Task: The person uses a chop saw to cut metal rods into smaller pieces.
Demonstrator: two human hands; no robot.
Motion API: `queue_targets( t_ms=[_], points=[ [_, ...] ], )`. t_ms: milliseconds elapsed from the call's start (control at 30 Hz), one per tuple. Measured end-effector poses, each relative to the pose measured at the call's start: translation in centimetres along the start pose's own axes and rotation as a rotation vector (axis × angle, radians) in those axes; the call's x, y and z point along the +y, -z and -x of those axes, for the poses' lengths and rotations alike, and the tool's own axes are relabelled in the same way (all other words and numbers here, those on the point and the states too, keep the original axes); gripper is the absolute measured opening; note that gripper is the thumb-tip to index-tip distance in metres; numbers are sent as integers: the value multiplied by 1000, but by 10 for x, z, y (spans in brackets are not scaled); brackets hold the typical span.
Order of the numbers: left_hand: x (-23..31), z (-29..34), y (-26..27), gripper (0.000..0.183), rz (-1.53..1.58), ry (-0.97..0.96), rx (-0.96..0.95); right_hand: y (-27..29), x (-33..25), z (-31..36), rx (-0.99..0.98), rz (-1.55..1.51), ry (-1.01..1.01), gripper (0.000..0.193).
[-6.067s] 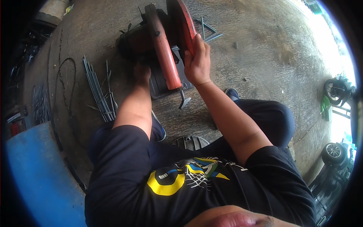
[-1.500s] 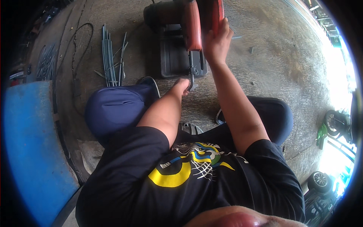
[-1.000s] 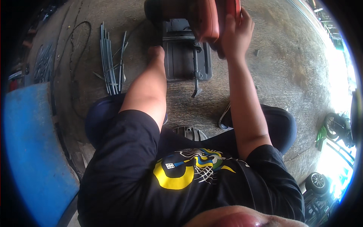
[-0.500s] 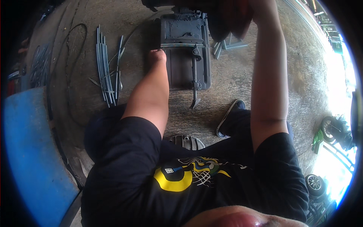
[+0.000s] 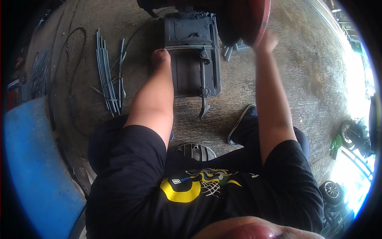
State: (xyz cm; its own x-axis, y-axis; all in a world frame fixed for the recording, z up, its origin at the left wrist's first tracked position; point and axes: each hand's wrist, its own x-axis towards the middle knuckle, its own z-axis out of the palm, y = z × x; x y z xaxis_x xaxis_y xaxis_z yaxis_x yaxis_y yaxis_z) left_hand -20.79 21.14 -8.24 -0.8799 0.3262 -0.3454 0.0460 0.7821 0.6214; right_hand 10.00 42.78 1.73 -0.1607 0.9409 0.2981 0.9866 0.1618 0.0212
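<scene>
A cut-off saw with a dark metal base (image 5: 187,81) stands on the floor in front of me, its red blade guard (image 5: 254,24) at the top of the view. Thin metal rods (image 5: 187,47) lie across the base against the fence, beside the clamp screw (image 5: 203,75). My left hand (image 5: 160,57) is closed at their left end, by the base's left edge; its fingertips are partly hidden. Reaching up beside the red guard, my right hand (image 5: 269,41) is blurred, with its fingers hidden behind the guard's rim.
Several long cut rods (image 5: 106,73) lie on the floor to the left, near a dark cable (image 5: 71,63). Shorter pieces (image 5: 228,52) lie right of the saw. A blue panel (image 5: 36,159) stands at lower left. A ribbed metal part (image 5: 197,151) lies between my legs.
My right hand has come down and slightly left in the view, and more of the red guard shows. My left hand stays at the rods' left end.
</scene>
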Motion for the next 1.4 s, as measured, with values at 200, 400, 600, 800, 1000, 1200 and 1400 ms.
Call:
queue_targets(
  t_ms=[200, 400, 600, 800, 1000, 1200, 1400],
  points=[
    [-14, -35, 5, 20, 62, -3, 70, -48, -82, 116, -457, -835, -458, 23],
    [7, -28, -13, 23, 153, 4, 27, -73, -90, 125, -581, -687, -139, 47],
    [7, -34, -14, 29, 28, 20, 10, -75, -110, 124, -559, -600, -112, 47],
    [12, -20, -10, 30, -91, 5, 54, -80, -114, 128, -530, -617, -174, 41],
    [3, -33, -6, 32, 0, -39, 37, -75, -125, 124, -470, -623, -166, 37],
    [-2, -31, -6, 32, 32, -61, 11, -67, -123, 123, -527, -581, -247, 31],
    [4, -19, -2, 33, 38, -74, -7, -67, -116, 120, -545, -597, -291, 30]
  ],
)
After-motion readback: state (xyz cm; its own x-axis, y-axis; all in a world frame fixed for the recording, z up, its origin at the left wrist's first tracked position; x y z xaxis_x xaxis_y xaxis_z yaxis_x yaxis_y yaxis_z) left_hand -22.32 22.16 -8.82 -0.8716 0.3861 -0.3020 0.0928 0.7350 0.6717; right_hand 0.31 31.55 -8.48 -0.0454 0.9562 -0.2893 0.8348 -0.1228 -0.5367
